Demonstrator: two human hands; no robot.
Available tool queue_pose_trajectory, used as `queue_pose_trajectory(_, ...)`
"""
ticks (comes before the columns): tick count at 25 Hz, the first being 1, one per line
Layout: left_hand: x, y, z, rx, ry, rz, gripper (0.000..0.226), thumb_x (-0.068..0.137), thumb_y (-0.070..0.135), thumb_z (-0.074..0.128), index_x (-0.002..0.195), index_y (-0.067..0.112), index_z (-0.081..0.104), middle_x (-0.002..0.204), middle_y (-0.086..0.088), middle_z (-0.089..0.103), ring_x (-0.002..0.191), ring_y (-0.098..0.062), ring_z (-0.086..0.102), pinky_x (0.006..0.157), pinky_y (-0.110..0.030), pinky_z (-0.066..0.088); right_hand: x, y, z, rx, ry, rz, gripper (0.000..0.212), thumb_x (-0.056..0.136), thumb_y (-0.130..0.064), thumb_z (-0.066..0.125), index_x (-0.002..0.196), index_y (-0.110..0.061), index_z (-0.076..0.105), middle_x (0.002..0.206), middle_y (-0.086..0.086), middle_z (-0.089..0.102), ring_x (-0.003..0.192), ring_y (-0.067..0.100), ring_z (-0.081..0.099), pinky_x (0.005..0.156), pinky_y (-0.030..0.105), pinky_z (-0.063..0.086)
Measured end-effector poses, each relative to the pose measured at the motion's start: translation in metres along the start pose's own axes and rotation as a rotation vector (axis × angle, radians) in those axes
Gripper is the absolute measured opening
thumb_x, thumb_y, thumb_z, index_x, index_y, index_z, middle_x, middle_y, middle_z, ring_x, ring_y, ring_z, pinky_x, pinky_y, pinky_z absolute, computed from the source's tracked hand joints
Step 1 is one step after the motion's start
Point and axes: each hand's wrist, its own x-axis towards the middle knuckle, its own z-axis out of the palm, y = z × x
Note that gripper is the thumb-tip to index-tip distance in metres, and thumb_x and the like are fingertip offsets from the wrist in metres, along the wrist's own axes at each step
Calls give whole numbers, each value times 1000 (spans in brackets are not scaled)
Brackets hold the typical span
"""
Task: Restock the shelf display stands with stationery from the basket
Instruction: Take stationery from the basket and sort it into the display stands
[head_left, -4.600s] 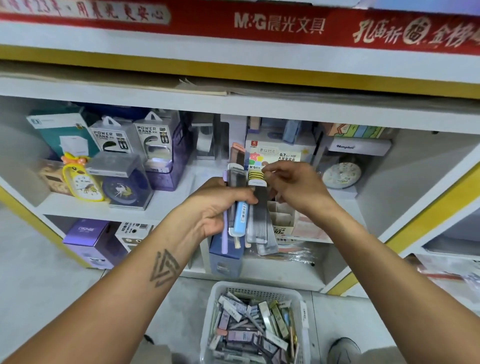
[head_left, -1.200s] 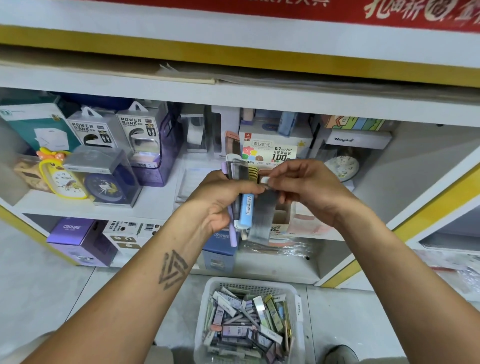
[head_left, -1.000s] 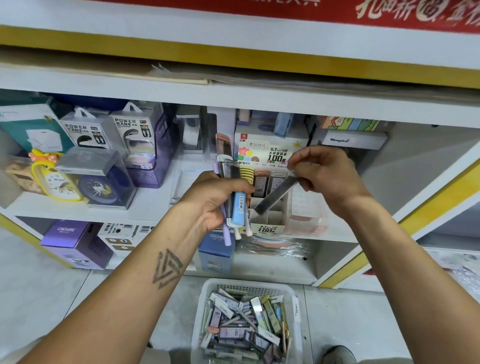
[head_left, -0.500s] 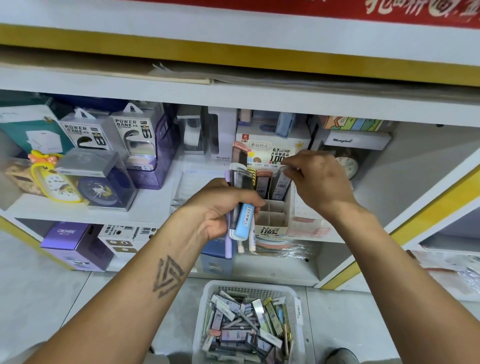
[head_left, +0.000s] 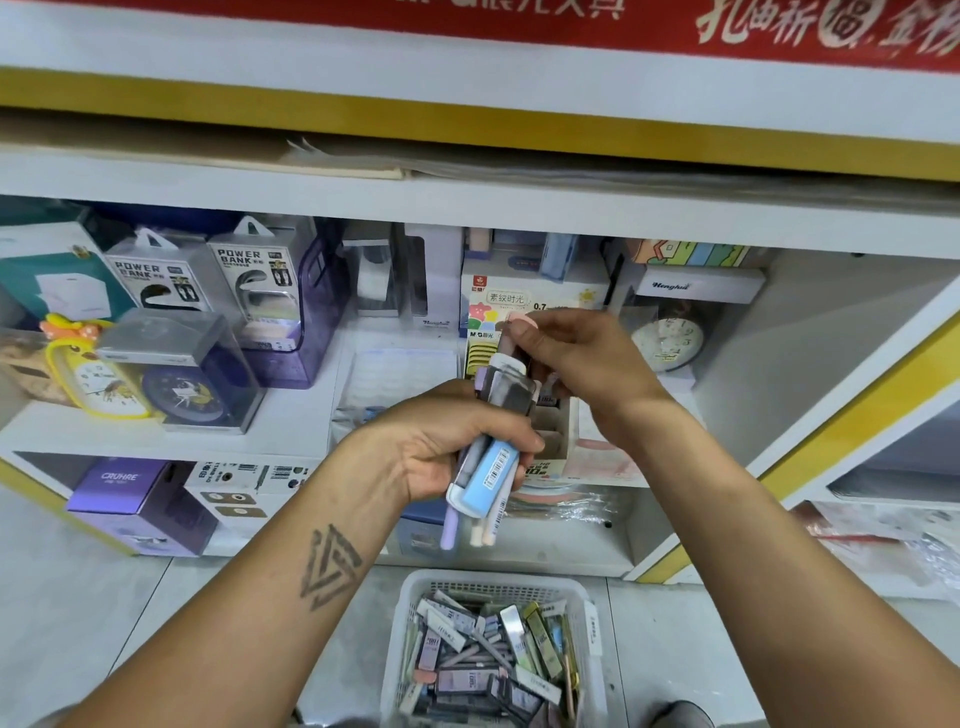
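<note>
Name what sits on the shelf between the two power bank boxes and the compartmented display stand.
In the head view, clear plastic packs stand between the power bank boxes and the display stand.

The white shelf (head_left: 291, 421) carries two power bank boxes (head_left: 208, 275), a yellow clock (head_left: 98, 374), a boxed blue clock (head_left: 182, 384), a purple bin (head_left: 311, 322), a compartmented display stand (head_left: 558, 441) and a round clock (head_left: 670, 343). The tiled floor (head_left: 78, 613) bears a white basket (head_left: 410, 639) of stationery.
</note>
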Motion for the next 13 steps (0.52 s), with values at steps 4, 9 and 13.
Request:
queue_pose_trajectory(4, -1, 0, -2, -74, -41, -58, 7, 75, -10, 69, 74, -3, 69, 74, -21, 62, 58, -24, 60, 56, -30, 57, 1, 1, -3, 280, 70, 75, 8, 88, -13, 74, 82, -8, 75, 70, 9, 67, 53, 12, 51, 51, 24, 40)
queue_pose_trajectory(9, -2, 0, -11, -209, -57, -90, 15, 71, -10, 64, 85, -5, 66, 86, -21, 66, 65, -19, 57, 55, -28, 55, 8, 0, -23, 372, 306, 19, 10, 81, 2, 73, 86, -5, 68, 77, 16, 68, 57, 15, 54, 49, 23, 42)
queue_pose_trajectory(13, -1, 3, -18, -250, 32, -83, 11, 77, -11, 54, 82, -2, 56, 85, -24, 63, 60, -19, 53, 50, -27, 52, 7, -2, -31, 212, 351, -96, 9, 81, 1, 74, 89, 4, 71, 69, 15, 67, 49, 13, 54, 48, 22, 43)
